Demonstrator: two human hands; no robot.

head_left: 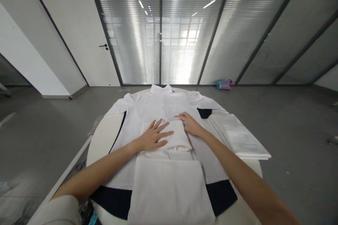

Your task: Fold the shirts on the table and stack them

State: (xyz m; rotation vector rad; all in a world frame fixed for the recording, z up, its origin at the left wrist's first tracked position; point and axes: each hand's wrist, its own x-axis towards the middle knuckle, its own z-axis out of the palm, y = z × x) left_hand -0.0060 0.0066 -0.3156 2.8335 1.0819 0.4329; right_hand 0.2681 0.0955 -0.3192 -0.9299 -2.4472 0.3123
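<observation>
A white collared shirt (160,102) is spread on the round table, collar at the far side, over a dark cloth (221,197). On its middle rests a folded white cloth (175,140). My left hand (155,136) lies flat on this folded cloth with its fingers spread. At the cloth's far right edge is my right hand (190,123), its index finger stretched out and its other fingers partly hidden. Another white folded piece (171,190) lies at the near edge, overlapping the shirt's lower part.
A white folded cloth (243,139) overhangs the right side of the round table (101,140). Left of the table runs a pale bar (71,167), with items beneath it. A blue and red object (224,84) stands on the floor by the glass wall.
</observation>
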